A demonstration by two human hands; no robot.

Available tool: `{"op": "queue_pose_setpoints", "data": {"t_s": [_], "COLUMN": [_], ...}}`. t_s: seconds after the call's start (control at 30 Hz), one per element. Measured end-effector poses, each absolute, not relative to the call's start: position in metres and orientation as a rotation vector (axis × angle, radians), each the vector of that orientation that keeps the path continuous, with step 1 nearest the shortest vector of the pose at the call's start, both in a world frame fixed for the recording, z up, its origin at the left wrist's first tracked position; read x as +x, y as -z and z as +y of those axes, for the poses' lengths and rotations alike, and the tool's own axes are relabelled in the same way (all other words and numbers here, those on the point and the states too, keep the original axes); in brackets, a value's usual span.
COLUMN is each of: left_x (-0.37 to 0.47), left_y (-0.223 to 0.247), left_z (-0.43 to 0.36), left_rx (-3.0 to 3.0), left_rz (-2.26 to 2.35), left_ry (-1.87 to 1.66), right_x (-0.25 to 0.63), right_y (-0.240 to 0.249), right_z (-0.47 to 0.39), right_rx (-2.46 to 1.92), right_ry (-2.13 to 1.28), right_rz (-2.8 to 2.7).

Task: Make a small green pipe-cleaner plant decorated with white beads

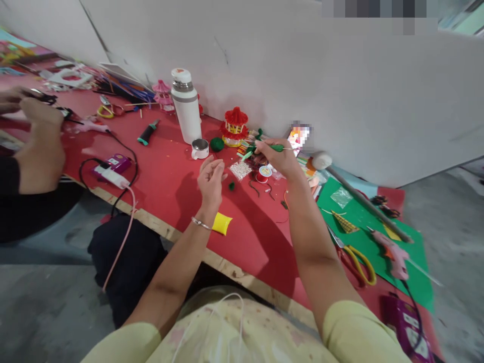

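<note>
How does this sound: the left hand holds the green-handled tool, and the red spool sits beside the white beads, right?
One slip: the right hand, not the left hand, holds the green-handled tool, as the head view shows. The red spool does sit beside the white beads.

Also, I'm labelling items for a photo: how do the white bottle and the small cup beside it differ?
The white bottle stands tall and narrow, while the small cup is much shorter. The bottle has a white lid on top; the cup is open, showing its metallic inside. The cup has a handle at its side, whereas none shows on the bottle. Both are white outside and stand upright on the red tabletop.
</note>
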State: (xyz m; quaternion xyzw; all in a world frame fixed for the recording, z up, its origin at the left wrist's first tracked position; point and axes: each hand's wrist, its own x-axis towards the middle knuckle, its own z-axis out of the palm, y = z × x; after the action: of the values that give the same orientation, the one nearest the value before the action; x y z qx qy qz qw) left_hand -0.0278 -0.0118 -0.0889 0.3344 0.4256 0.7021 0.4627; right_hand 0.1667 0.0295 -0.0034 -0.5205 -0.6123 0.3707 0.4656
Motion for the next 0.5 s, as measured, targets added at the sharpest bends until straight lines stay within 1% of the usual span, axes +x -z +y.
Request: {"op": "queue_pose_setpoints", "data": {"t_s": [0.1, 0.2, 0.3, 0.37, 0.43, 0.5], "left_x": [-0.056, -0.087, -0.111, -0.12, -0.122, -0.112], "left_y": [0.079, 0.067, 0.06, 0.061, 0.066, 0.073], "left_z": [-0.03, -0.038, -0.032, -0.028, -0.029, -0.04], "left_rx": [0.893, 0.971, 0.832, 0.822, 0.941, 1.167], "left_rz": [1.038, 0.979, 0.802, 0.785, 0.918, 1.184], "left_ry": [-1.51, -1.377, -1.394, -1.418, -1.38, -1.466], "right_x": [0.179, 0.188, 0.19, 0.193, 0.198, 0.205], "right_y": [-0.01, -0.02, -0.023, -0.023, -0.026, -0.033], "right_z": [0.027, 0.031, 0.044, 0.055, 0.064, 0.07], "right_rx": [-1.233, -1.222, -1.202, -1.195, -1.188, -1.166], "right_ry": [-0.847, -0.842, -0.875, -0.873, -0.847, -0.811], "right_rz": [-1.507, -1.543, -1.581, -1.546, -1.479, -1.409]}}
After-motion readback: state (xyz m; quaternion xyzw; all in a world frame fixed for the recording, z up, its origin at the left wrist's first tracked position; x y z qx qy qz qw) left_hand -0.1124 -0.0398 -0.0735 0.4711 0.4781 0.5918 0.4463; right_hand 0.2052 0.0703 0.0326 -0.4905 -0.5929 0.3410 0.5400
